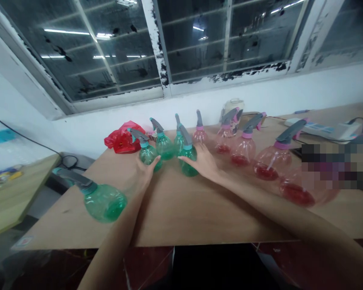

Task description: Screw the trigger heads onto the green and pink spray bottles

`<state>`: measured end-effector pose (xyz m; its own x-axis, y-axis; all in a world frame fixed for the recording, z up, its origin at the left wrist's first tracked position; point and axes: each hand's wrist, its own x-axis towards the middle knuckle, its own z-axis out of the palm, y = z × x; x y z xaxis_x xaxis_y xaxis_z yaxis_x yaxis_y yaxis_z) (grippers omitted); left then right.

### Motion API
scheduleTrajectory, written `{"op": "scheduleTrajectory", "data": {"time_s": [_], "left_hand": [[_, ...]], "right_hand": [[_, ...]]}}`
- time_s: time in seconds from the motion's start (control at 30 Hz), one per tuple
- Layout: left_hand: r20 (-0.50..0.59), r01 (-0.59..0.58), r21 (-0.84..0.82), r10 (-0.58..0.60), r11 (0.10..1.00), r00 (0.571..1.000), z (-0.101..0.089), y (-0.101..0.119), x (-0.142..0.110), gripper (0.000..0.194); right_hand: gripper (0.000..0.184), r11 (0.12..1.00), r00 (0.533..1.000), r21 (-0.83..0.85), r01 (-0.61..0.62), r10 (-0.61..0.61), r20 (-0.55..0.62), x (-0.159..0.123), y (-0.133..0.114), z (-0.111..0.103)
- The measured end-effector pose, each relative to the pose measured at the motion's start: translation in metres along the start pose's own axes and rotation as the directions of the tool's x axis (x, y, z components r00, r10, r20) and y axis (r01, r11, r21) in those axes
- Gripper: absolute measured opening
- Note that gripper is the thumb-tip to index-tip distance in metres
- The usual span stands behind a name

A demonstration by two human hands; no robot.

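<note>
My left hand (145, 169) curves round the lower body of a green spray bottle (147, 154), its thumb on the near right side. Against another green spray bottle (188, 163), my right hand (206, 162) has its thumb across the front and its fingers along the right side. Both bottles stand upright with grey trigger heads. Just behind them are two more green bottles, one in the gap (164, 146) and one partly hidden (178, 141). A separate green spray bottle (104, 201) stands at the near left. All the green bottles that show their bottoms hold a little liquid.
Several pink spray bottles (243, 151) with red liquid line the right side of the wooden table (181, 213). A red plastic bag (125, 139) lies at the back left. Behind the pink bottles are a whitish container (233, 105) and a power strip (323, 129). A window is beyond.
</note>
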<state>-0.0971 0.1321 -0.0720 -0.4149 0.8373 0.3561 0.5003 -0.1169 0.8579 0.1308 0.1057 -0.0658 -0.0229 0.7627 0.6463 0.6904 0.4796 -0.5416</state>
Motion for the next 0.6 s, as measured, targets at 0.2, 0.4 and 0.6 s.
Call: {"op": "scheduleTrajectory", "data": {"time_s": [0.2, 0.4, 0.6], "left_hand": [[0.009, -0.018, -0.023, 0.019, 1.0, 1.0, 0.001, -0.004, -0.001, 0.081], [0.015, -0.101, -0.066, 0.102, 0.993, 0.995, 0.017, -0.013, 0.005, 0.084], [0.019, -0.116, -0.033, 0.117, 0.993, 0.993, 0.027, -0.016, 0.011, 0.1]], "right_hand": [[0.064, 0.996, 0.995, -0.018, -0.084, 0.083, -0.059, 0.021, 0.01, 0.017], [0.074, 0.993, 0.992, -0.059, -0.101, 0.096, -0.088, 0.027, 0.018, 0.019], [0.071, 0.992, 0.992, -0.077, -0.099, 0.092, -0.087, 0.018, 0.015, 0.006]]}}
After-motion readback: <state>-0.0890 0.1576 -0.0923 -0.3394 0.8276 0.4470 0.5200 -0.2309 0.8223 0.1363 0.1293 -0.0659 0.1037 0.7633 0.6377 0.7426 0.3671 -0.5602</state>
